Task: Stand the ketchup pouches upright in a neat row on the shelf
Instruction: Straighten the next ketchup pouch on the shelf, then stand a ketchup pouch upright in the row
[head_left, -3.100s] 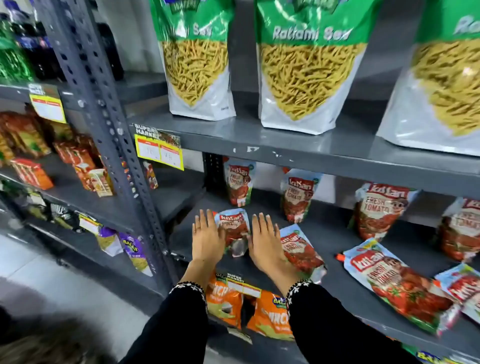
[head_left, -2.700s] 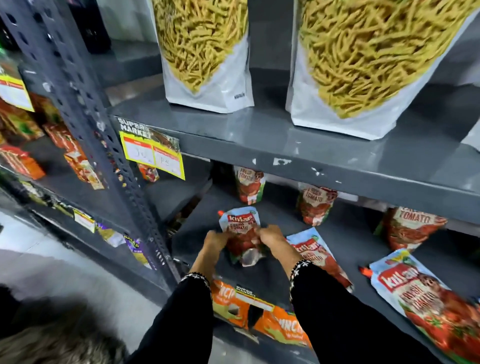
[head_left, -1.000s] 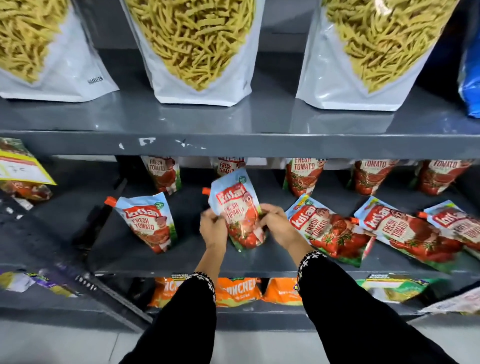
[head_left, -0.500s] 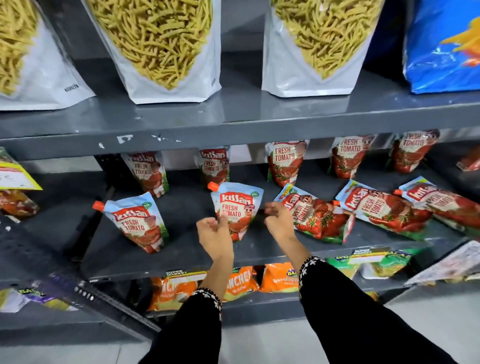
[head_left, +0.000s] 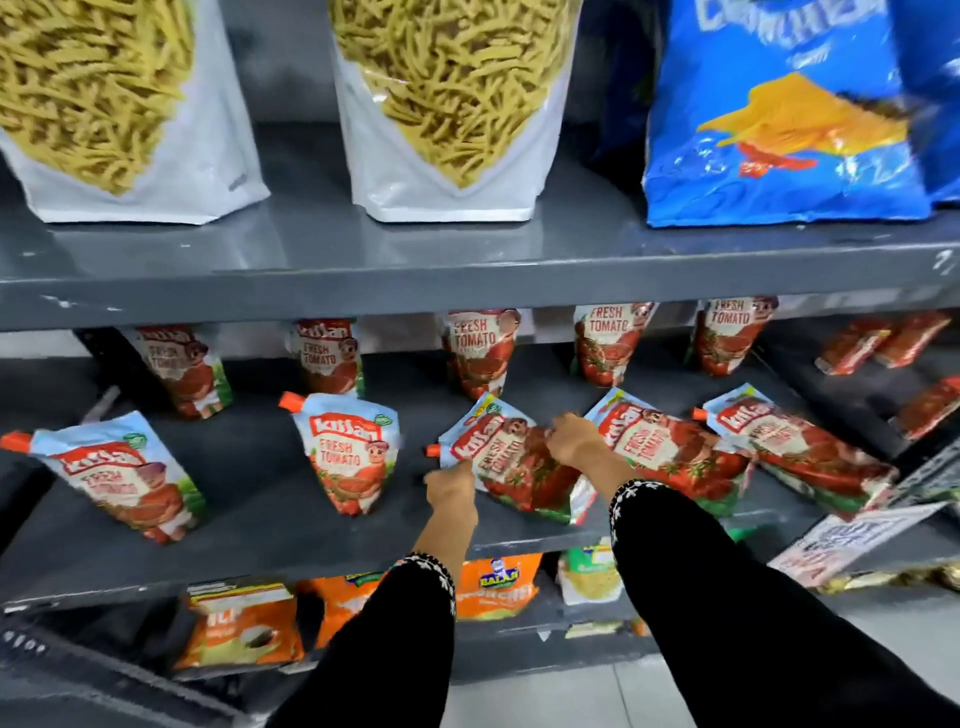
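Observation:
On the grey middle shelf two ketchup pouches stand upright in front: one at far left, one near the middle. A third pouch lies tilted on its back. My left hand grips its lower left edge below the red spout, and my right hand holds its upper right edge. Two more pouches lie flat to the right, one close by and one further right. Several pouches stand along the back, such as one.
The upper shelf overhangs the pouches and carries two white snack bags and a blue chip bag. Orange packets sit on the shelf below. Price tags hang at the right front edge.
Both hands left the middle pouch, which now stands upright alone, and moved right to take hold of the lying pouch. The view has shifted right.

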